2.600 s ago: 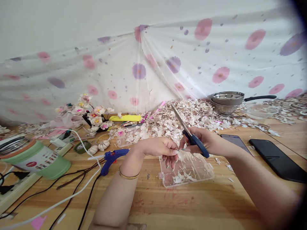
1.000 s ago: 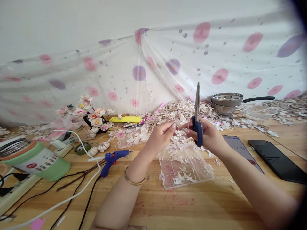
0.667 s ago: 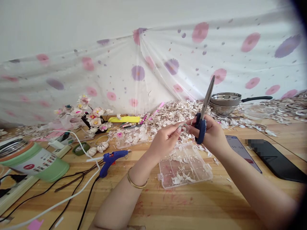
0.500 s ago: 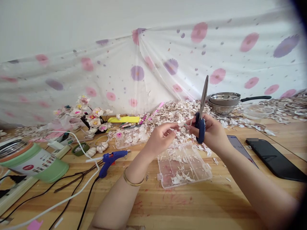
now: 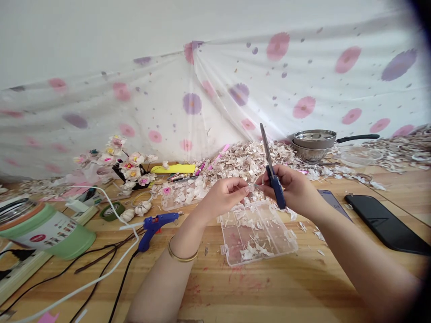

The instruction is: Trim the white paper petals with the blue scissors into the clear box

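Observation:
My right hand [image 5: 292, 185] is closed around the blue handles of a pair of scissors [image 5: 274, 172], whose blades point up and away. My left hand [image 5: 228, 194] pinches a small whitish petal-like piece [image 5: 252, 188], and the fingertips of my right hand meet it from the other side. Both hands hover over the back of a clear divided plastic box [image 5: 232, 251], where thin white scraps [image 5: 254, 252] lie. Behind the hands spreads a large heap of dried whitish petals [image 5: 232, 163].
A blue glue gun [image 5: 151, 229] with a black cord lies left of the box. Further left are a green tumbler [image 5: 63, 233], a tape roll [image 5: 112, 211] and handmade flowers [image 5: 133, 172]. Stacked metal bowls [image 5: 313, 144] stand back right; a black phone [image 5: 384, 222] lies at right.
The scissors have tilted leftward and their blades are lower. My fingertips have come closer together at the small piece, with both hands shifted slightly down.

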Demonstrator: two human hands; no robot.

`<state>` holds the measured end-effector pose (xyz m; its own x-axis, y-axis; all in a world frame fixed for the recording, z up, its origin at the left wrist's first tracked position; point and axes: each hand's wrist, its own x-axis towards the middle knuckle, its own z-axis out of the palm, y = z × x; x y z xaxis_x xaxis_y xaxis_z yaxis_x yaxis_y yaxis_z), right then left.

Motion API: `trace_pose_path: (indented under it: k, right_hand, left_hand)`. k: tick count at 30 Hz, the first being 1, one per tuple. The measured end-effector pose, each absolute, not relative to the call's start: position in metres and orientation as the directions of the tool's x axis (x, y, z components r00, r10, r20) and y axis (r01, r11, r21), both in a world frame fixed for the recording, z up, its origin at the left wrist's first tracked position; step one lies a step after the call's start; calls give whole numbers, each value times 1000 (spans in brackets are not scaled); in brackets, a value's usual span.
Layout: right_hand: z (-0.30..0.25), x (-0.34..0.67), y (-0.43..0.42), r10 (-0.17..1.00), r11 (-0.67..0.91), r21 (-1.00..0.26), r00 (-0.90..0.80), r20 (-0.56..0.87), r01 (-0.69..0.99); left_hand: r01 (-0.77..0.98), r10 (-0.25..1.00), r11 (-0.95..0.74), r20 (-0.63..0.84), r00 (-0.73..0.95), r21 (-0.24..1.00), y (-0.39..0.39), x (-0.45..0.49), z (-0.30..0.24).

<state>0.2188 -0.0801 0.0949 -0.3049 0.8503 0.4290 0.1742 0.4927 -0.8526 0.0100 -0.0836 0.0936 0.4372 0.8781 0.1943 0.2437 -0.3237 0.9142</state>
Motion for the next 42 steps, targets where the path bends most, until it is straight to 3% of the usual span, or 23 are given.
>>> trace_pose_path:
  k: [7, 10, 12, 15, 19, 25, 30, 38, 42]
  right_hand:
    - [96, 220, -79, 899, 413, -898, -225, 376, 149]
    - [101, 221, -79, 931, 357, -924, -131, 341, 138]
    - [105, 221, -81, 949, 316, -938, -60, 311, 143]
    - [110, 218, -84, 960, 275, -953, 16, 280, 130]
    - [107, 214, -83, 964, 259, -948, 15, 267, 187]
    - [100, 212, -78, 976, 216, -940, -36, 214, 265]
    - [106, 210, -86, 978, 206, -945, -16, 208, 253]
    - [107, 229, -76, 967, 244, -919, -12, 253, 311]
    - [117, 260, -68, 988, 142, -911, 0, 155, 387]
  left_hand:
    - [327, 874, -345, 174, 453, 880, -79, 2, 98]
    - [660, 928, -369, 231, 290, 655, -71, -22, 106]
    - [868, 942, -245, 318, 107, 432, -67, -45, 114]
    - [957, 930, -26, 358, -83, 289, -64, -81, 121]
    - [965, 939, 182, 257, -227, 189, -58, -110, 112]
    - [897, 884, 412, 168, -436, 160, -43, -109, 90]
    - [860, 838, 483, 199, -509, 166, -50, -112, 100]
    - [923, 853, 354, 351, -386, 154, -79, -89, 132]
    - [959, 848, 247, 448, -283, 137, -95, -62, 143]
